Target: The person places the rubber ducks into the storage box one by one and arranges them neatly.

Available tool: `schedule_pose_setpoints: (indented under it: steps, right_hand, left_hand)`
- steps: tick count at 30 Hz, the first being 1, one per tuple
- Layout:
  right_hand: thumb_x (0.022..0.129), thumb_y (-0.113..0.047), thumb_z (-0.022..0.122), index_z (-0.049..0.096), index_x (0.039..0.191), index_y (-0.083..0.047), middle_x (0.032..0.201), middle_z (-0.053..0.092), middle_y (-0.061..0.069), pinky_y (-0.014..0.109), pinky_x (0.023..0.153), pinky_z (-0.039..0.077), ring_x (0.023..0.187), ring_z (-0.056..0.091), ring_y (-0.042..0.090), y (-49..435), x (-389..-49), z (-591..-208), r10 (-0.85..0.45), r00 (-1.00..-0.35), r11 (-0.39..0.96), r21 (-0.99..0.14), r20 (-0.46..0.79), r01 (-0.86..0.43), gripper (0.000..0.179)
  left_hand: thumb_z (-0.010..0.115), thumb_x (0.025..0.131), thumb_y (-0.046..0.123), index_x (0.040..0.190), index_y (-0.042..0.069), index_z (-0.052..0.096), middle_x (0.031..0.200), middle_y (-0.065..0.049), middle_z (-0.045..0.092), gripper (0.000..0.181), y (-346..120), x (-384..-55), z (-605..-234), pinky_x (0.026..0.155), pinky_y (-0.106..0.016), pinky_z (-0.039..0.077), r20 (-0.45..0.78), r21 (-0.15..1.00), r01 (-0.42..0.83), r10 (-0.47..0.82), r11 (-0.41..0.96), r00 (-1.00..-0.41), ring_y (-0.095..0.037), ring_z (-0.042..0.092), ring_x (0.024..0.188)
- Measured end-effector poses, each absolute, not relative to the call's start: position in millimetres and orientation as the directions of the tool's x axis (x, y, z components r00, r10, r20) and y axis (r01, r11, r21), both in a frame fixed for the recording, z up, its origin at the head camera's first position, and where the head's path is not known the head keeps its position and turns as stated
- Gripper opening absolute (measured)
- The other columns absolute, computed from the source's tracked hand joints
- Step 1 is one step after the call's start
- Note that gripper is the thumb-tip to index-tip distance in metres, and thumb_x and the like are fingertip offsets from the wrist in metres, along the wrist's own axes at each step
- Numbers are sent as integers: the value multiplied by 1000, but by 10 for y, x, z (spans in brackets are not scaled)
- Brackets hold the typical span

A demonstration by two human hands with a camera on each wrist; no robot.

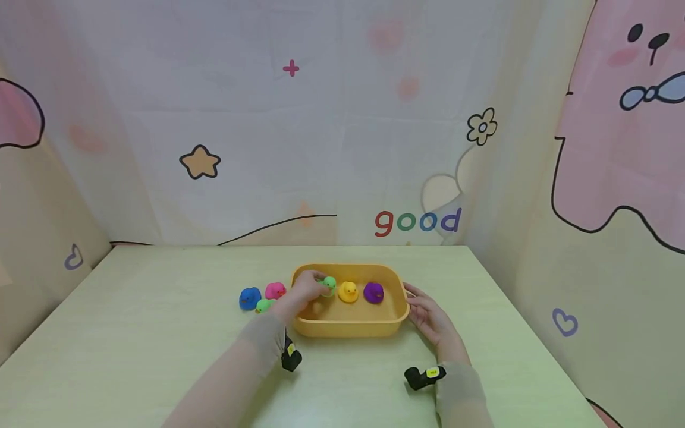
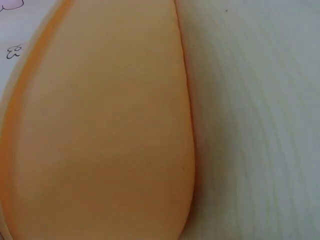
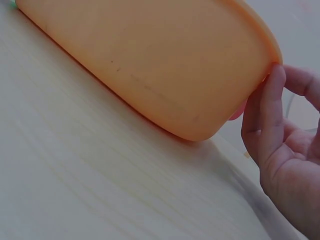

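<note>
My left hand (image 1: pixel 307 289) reaches over the left end of a yellow-orange plastic basin (image 1: pixel 350 329) and pinches a green toy duck (image 1: pixel 329 284) inside it. Beside that duck, in the basin, sit a yellow duck (image 1: pixel 348 292) and a purple duck (image 1: pixel 373 292). At the basin's right end is my right hand (image 1: pixel 432 318), its extended fingertips (image 3: pixel 274 77) touching the outside just below the rim. In the left wrist view only the basin's outer wall (image 2: pixel 105 115) and the tabletop show; the hand is hidden there.
Left of the basin, a blue duck (image 1: pixel 250 298), a pink duck (image 1: pixel 275 290) and another green duck (image 1: pixel 264 305) lie close together, the last partly behind my left forearm. The pale wooden table (image 1: pixel 160 321) meets a printed cloth backdrop (image 1: pixel 257 131) at its back edge.
</note>
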State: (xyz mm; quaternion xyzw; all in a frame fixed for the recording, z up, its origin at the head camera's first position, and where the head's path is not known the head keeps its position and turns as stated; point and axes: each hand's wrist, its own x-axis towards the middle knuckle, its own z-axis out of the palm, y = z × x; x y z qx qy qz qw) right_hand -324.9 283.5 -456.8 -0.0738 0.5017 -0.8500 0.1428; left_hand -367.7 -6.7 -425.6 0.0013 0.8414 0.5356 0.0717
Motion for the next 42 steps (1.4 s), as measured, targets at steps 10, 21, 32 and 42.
schedule_pose_setpoints:
  steps: [10,21,32,42]
  right_hand:
    - [99,5,35,43,128,-10,105,65,1,14,74,55,83,66,5,2836,-3250,-4577,-322,-947,-447,-880,-10,162,33]
    - [99,4,38,44,128,-12,108,64,0,14,76,54,85,65,5,2827,-3265,-4552,-289,-956,-429,-886,-51,177,34]
    - [101,8,29,57,117,-15,105,67,2,16,76,56,85,67,7,2848,-3320,-4646,-332,-943,-487,-860,23,150,39]
    - [101,8,29,61,114,-16,105,68,2,17,76,56,86,67,8,2871,-3367,-4699,-331,-943,-497,-854,25,152,42]
  left_hand:
    - [73,81,0,121,-5,61,121,-18,61,42,-42,-3668,-4280,100,-39,48,-116,826,-72,44,559,-992,-25,55,103]
    - [74,81,4,120,-5,62,117,-16,63,42,-32,-3683,-4276,97,-38,49,-92,753,-31,59,657,-994,-24,55,99]
    - [82,68,0,120,0,63,124,-16,61,56,-105,-3573,-4044,99,-38,48,-16,689,69,110,722,-994,-27,54,105]
    - [79,79,11,129,2,59,136,-21,56,55,-558,-3464,-3604,104,-48,45,-38,697,157,255,700,-966,-38,51,125]
